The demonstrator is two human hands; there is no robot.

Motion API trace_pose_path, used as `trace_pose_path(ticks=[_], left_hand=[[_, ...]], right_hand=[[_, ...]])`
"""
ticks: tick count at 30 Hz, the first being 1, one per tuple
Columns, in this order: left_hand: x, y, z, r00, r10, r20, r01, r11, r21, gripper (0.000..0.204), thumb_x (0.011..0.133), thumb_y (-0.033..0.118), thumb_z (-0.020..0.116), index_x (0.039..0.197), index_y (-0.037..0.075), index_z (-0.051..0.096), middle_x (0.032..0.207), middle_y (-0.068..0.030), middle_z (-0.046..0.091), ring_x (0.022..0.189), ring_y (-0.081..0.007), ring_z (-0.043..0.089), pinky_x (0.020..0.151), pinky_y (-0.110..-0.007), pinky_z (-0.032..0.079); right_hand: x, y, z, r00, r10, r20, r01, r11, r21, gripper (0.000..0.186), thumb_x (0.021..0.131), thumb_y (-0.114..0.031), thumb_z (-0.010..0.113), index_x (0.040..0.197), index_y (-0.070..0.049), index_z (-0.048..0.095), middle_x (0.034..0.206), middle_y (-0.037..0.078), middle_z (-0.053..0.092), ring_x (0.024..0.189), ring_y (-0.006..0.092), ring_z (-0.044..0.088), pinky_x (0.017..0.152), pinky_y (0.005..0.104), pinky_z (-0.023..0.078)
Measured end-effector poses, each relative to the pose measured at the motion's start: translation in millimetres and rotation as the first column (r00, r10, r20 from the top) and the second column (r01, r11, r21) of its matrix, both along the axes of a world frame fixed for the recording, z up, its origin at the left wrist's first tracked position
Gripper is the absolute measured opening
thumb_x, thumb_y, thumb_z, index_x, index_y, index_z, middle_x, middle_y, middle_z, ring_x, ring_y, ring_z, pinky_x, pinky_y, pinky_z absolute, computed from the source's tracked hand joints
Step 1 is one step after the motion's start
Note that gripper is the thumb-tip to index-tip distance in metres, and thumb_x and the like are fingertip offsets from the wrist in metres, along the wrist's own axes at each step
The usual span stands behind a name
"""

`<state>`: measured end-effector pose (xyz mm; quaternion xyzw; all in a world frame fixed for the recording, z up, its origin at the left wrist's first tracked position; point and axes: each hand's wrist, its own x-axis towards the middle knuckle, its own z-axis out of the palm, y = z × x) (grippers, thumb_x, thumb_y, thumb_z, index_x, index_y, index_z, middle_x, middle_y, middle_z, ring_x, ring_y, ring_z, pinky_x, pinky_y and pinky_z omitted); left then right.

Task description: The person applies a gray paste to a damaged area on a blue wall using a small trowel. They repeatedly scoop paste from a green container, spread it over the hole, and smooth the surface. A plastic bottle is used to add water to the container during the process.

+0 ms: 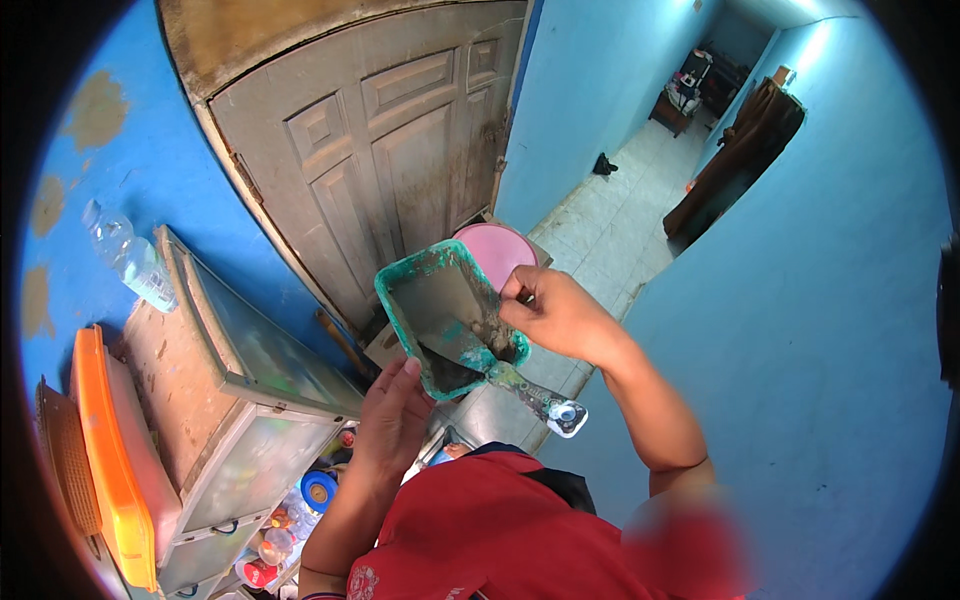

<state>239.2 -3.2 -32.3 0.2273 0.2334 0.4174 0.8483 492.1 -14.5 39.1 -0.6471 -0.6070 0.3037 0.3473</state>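
A green rectangular plastic tub [400, 290], smeared with grey paste, is in front of me at mid-picture. My left hand [396, 405] grips its near left corner, thumb at the rim. Grey paste clings to the tub's bottom and thickens toward the right side. A putty knife [535, 398] rests in the tub, its blade inside and its dark, paste-stained handle sticking out over the near right corner. Over the right rim, my right hand [560, 315] is closed with its fingertips pinched together. Whatever lies between those fingertips, if anything, is too small to tell.
A worn panelled door [400, 150] stands ahead, with a pink round basin [497, 255] beyond the tub. At left, a cabinet [200, 380] carries a plastic bottle [130, 255] and an orange tray [110, 470]. The blue wall [800, 400] rises close on my right. A tiled hallway [610, 215] runs off behind.
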Motion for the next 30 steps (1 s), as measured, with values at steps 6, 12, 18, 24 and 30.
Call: trace_pose_path(ticks=[6,12,18,24,30], left_hand=[[-7,-4,-40,0.999,-0.038,-0.028,0.038,0.999,0.001,0.05,0.102,0.026,0.065,0.144,0.004,0.049,0.144,-0.0091,0.061,0.133,-0.0228,0.059,0.116,-0.043,0.043],[-19,-3,-56,0.998,-0.043,0.04,0.046,0.996,-0.081,0.038,0.105,0.02,0.059,0.139,0.008,0.046,0.139,-0.009,0.06,0.132,-0.0247,0.058,0.114,-0.047,0.044],[-33,-2,-74,0.999,-0.05,-0.006,0.049,0.993,-0.112,0.04,0.112,0.03,0.047,0.144,0.007,0.046,0.142,-0.0084,0.06,0.13,-0.0248,0.06,0.113,-0.045,0.045],[-44,-2,-93,0.997,-0.07,-0.02,0.069,0.996,-0.058,0.049,0.11,0.037,0.048,0.147,0.005,0.049,0.146,-0.0113,0.059,0.134,-0.0265,0.057,0.115,-0.047,0.042],[-45,-6,-103,1.0,-0.018,0.011,0.019,0.992,-0.125,0.047,0.109,0.033,0.051,0.145,0.002,0.05,0.142,-0.0118,0.062,0.129,-0.026,0.061,0.114,-0.045,0.044]], right_hand=[[-5,-6,-44,0.996,-0.023,-0.089,0.017,0.997,-0.07,0.023,0.088,-0.017,0.071,0.094,0.004,0.065,0.077,0.017,0.069,0.067,0.0241,0.066,0.064,0.0383,0.05],[-22,-9,-62,0.99,-0.055,-0.129,0.042,0.994,-0.103,0.023,0.088,-0.018,0.071,0.095,0.003,0.064,0.075,0.018,0.068,0.067,0.0259,0.067,0.063,0.0402,0.05],[-41,-10,-64,0.997,-0.056,-0.061,0.049,0.991,-0.122,0.022,0.088,-0.018,0.071,0.096,0.002,0.063,0.075,0.019,0.069,0.068,0.0312,0.068,0.064,0.042,0.051],[-51,-10,-69,1.0,-0.002,0.01,0.003,0.994,-0.107,0.019,0.091,-0.013,0.067,0.103,0.002,0.064,0.085,0.012,0.07,0.07,0.0172,0.065,0.065,0.0364,0.051],[-57,-17,-74,0.993,-0.019,-0.116,-0.006,0.977,-0.211,0.044,0.098,-0.04,0.068,0.108,0.002,0.064,0.092,0.023,0.072,0.083,0.0361,0.071,0.077,0.0472,0.054]])
